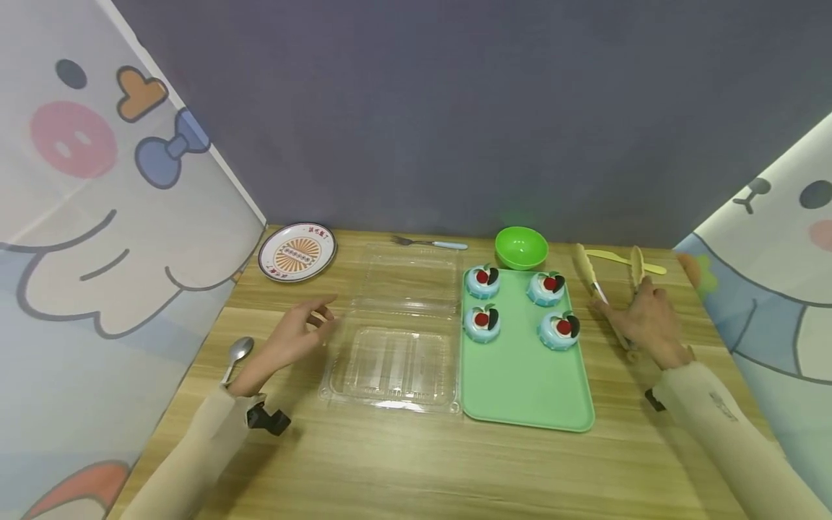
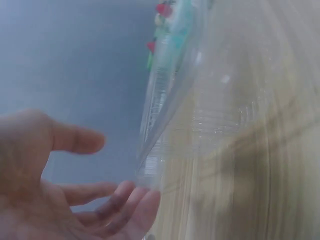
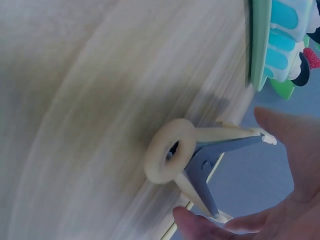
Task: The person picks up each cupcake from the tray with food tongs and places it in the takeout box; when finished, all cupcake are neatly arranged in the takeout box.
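Two cream sleeves (image 1: 178, 462) nearest; left hand (image 1: 295, 339), fingers apart, beside one clear plastic clamshell (image 1: 403, 365); right hand (image 1: 653, 325) over cream-tipped metal tongs (image 3: 200, 172) near the wooden table's (image 1: 455, 477) right edge, grip unclear. Only the head view shows four blue cupcakes (image 1: 481, 328).

The tongs (image 3: 201, 167) look matt plastic and metal, the container (image 1: 403, 365) glossy plastic.

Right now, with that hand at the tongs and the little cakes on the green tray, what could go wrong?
The right hand is at the spread tongs, so a hard squeeze might squash a cake or knock off its red topping. The yellow knife lies by the tongs' tips and could get bumped. The left hand is right beside the open clear container, so a nudge might make it slide.
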The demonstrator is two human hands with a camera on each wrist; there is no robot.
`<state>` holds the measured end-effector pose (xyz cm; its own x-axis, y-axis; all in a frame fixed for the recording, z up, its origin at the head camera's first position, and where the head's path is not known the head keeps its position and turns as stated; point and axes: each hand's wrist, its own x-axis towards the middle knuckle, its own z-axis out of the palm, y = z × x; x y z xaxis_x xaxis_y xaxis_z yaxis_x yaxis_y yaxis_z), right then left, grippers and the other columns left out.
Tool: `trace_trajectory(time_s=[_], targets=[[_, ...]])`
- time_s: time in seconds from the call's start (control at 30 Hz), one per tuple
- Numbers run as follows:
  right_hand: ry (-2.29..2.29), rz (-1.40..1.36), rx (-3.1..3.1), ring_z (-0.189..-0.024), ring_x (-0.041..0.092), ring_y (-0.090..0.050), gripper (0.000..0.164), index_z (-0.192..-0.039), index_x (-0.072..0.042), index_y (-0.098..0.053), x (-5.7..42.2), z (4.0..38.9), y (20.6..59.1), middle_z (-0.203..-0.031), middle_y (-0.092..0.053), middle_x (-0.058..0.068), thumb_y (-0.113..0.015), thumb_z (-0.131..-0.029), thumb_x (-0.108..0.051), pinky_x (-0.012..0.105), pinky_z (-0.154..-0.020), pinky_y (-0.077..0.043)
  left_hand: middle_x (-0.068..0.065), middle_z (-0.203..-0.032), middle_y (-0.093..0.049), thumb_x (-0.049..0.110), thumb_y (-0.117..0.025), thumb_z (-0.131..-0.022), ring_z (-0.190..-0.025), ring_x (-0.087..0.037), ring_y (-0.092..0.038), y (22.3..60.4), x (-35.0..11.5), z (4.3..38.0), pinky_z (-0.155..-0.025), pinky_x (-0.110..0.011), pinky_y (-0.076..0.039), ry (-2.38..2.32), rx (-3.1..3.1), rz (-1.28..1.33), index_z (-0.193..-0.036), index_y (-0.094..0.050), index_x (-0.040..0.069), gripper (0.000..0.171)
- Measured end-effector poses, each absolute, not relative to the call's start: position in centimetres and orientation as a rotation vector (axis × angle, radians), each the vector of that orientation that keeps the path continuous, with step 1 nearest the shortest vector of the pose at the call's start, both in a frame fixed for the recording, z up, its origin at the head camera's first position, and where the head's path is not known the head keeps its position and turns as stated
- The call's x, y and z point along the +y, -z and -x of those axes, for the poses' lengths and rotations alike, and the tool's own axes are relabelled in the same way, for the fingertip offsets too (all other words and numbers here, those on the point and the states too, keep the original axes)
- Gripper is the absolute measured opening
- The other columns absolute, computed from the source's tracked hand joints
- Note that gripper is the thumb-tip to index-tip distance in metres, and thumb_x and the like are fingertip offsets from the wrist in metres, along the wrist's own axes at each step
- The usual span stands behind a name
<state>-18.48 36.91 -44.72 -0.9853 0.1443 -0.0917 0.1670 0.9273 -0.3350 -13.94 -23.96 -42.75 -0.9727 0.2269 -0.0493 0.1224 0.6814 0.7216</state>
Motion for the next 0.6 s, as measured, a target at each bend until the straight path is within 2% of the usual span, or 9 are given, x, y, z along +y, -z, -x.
trace_trajectory(time_s=[0.2,0.33,0.43,0.6], targets=[[0.492,-0.279,2.989,-0.103,0.067,-0.042,0.127,-0.147,0.019,0.003,37.2,18.8,45.1,-0.130,-0.028,0.055,-0.051,-0.084,-0.076,0.067,-0.066,-0.045,-0.024,-0.122,-0.053,0.007,-0.064,-0.092,-0.099,-0.029,-0.060,43.1,-24.5,13.0,-0.070,-0.038,-0.062,-1.350,2.488,-0.281,-0.149,-0.036,0.004,0.064],[0.483,-0.284,2.998,-0.098,0.064,-0.045,0.124,-0.144,0.024,-0.008,37.4,18.8,45.2,-0.125,-0.032,0.053,-0.051,-0.084,-0.076,0.063,-0.061,-0.045,-0.027,-0.126,-0.047,0.001,-0.064,-0.091,-0.097,-0.029,-0.059,43.4,-24.9,12.8,-0.071,-0.037,-0.062,-1.416,2.388,-0.339,-0.151,-0.032,0.006,0.069],[0.490,-0.272,3.015,-0.095,0.062,-0.046,0.121,-0.139,0.026,-0.018,37.4,18.8,45.3,-0.121,-0.035,0.051,-0.053,-0.084,-0.075,0.060,-0.058,-0.044,-0.029,-0.128,-0.043,0.000,-0.062,-0.092,-0.095,-0.032,-0.060,43.6,-25.0,12.6,-0.073,-0.038,-0.063,-1.467,2.313,-0.377,-0.153,-0.028,0.005,0.069],[0.518,-0.280,3.011,-0.099,0.063,-0.044,0.120,-0.140,0.025,-0.020,37.2,18.4,45.2,-0.124,-0.034,0.051,-0.055,-0.083,-0.075,0.064,-0.061,-0.044,-0.030,-0.130,-0.039,-0.002,-0.060,-0.093,-0.097,-0.038,-0.060,43.8,-25.1,12.3,-0.073,-0.039,-0.063,-1.506,2.218,-0.394,-0.155,-0.022,0.005,0.073]])
